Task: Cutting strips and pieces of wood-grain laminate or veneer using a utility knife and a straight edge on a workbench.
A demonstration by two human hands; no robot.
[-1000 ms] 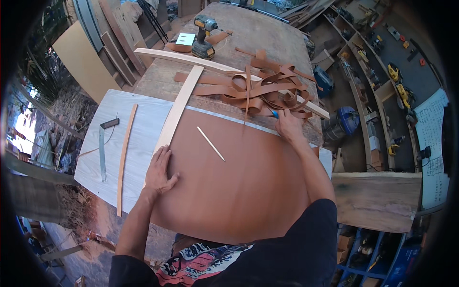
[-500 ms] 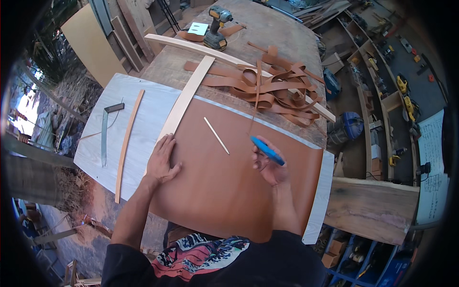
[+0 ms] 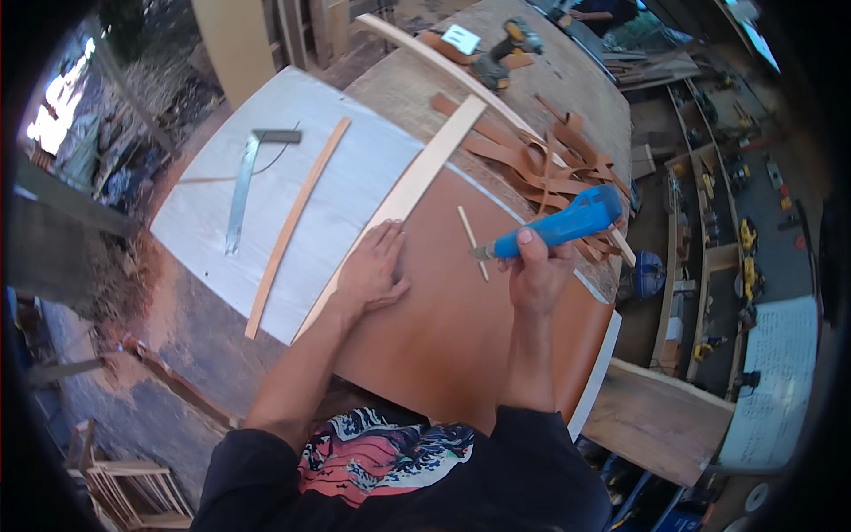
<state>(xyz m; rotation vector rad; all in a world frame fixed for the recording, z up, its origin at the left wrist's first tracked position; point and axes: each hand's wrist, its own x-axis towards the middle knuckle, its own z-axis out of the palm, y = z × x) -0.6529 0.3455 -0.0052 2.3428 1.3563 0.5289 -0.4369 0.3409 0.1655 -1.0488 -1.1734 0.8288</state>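
A large brown sheet that looks like leather point(image 3: 443, 355) lies over a pale grey board point(image 3: 363, 124). Across the sheet's left edge runs a long light wooden strip point(image 3: 434, 168). My left hand point(image 3: 372, 270) is spread flat with its fingertips on that strip and its palm and thumb on the sheet. Raised above the sheet, my right hand point(image 3: 539, 282) grips a blue utility knife point(image 3: 572, 220), its metal blade pointing left. Below the blade a thin pale stick point(image 3: 464, 223) rests on the sheet, partly covered by the knife tip.
On the grey board lie a try square point(image 3: 241, 199) and a thin wooden strip point(image 3: 300, 222). Tangled brown strips point(image 3: 505, 155) and a long batten point(image 3: 443, 66) occupy the bench's far side, near a cordless drill point(image 3: 496, 62). Tool shelves point(image 3: 700, 195) stand at the right.
My right hand has lifted the knife and turned it, so the blade points left. My left hand stays pressed on the strip. The whole view has shifted and tilted.
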